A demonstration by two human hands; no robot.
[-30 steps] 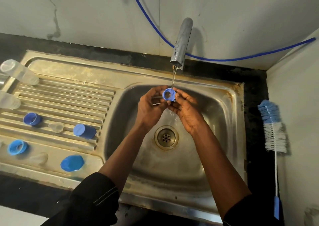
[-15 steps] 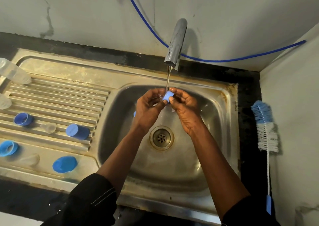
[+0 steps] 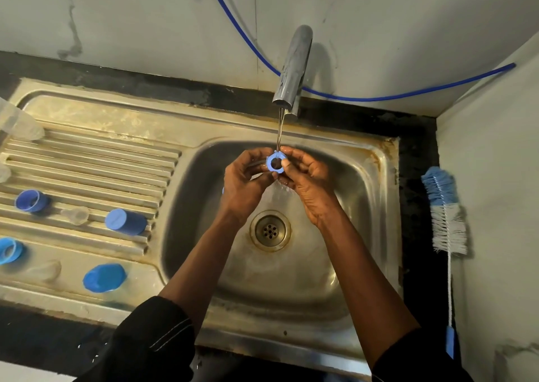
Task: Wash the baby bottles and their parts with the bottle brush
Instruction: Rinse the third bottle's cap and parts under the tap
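Blue ring now turned face-up under the tap stream, pinched between fingers of left hand and right hand

Forearms enter from 6 o'clock and converge toward 12 o'clock, where the left hand and right hand meet with curled fingers, together pinching a blue ring between their fingertips.

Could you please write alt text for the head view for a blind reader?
The left hand and right hand hold a blue ring under the running tap over a steel sink. Blue caps lie on the drainboard; the bottle brush lies at right.
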